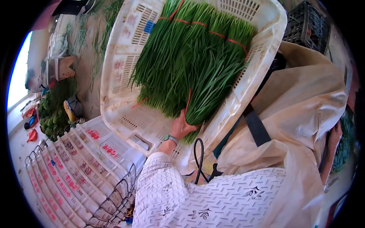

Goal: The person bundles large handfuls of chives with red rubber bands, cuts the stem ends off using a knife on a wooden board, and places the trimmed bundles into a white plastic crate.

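Observation:
My left hand [183, 126], with a watch on its wrist, grips the near, cut end of a bunch of green chives [213, 87]. The bunch lies slanted in a white slotted plastic crate [125, 110], and a red band circles its near end. Beyond and beside it, several more bunches of chives [182, 34] are packed side by side, tied with red bands near their far ends. Part of my fingers is hidden by the stalks. Nowhere in the picture does my right hand appear.
A ribbed white crate [72, 171] with red markings stands at lower left. On the right, a beige sheet [300, 110] bunches up beside the crate. Behind it is a black plastic crate [307, 26]. A black loop of cord [196, 155] rises near my sleeve. Greens [57, 110] lie further left.

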### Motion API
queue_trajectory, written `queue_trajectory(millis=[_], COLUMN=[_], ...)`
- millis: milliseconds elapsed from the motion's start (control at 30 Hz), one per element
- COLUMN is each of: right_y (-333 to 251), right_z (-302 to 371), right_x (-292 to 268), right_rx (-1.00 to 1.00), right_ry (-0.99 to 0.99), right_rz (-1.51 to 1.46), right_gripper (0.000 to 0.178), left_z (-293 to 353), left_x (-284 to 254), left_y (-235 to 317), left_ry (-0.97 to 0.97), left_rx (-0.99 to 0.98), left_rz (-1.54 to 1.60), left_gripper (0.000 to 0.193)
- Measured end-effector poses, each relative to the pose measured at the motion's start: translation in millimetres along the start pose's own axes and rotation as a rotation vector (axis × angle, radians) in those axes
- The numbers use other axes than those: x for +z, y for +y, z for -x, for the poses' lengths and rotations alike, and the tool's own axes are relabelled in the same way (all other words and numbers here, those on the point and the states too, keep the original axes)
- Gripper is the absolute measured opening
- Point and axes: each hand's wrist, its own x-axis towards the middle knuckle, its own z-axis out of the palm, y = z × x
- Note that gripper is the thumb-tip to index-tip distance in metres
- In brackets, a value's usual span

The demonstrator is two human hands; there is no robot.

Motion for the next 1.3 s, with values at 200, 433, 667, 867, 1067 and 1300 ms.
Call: queue_trajectory(millis=[200, 433, 667, 867, 1067, 1300], right_y=[0.3, -57.1, 76.8, 29.9, -124.4, -384.8], right_z=[39.5, 74.6, 116.4, 67.2, 24.2, -3.2], right_x=[16.9, 15.9, -16.4, -25.9, 1.4, 133.9], right_rx=[0.002, 0.061, 0.118, 0.0, -0.432, -1.052], right_ry=[0.078, 0.378, 0.475, 0.44, 0.265, -0.515], right_rz=[-0.408, -0.385, -0.364, -0.311, -0.307, -0.141], right_gripper=[0.026, 0.026, 0.029, 0.031, 0.03, 0.028], left_z=[-13.3, -48.3, -75.7, -15.5, -17.9, 5.0], left_x=[8.9, -5.0, 13.5, -19.3, 26.9, 34.6], left_y=[-2.1, 90.0, 109.3, 88.9, 34.2, 18.4], left_ry=[0.005, 0.499, 0.421, 0.522, 0.463, 0.353], left_rx=[0.05, 0.628, 0.692, 0.538, -0.014, 0.048], left_rz=[-0.076, -0.338, -0.591, -0.283, 0.117, 0.146], left_gripper=[0.113, 0.09, 0.069, 0.075, 0.089, 0.114])
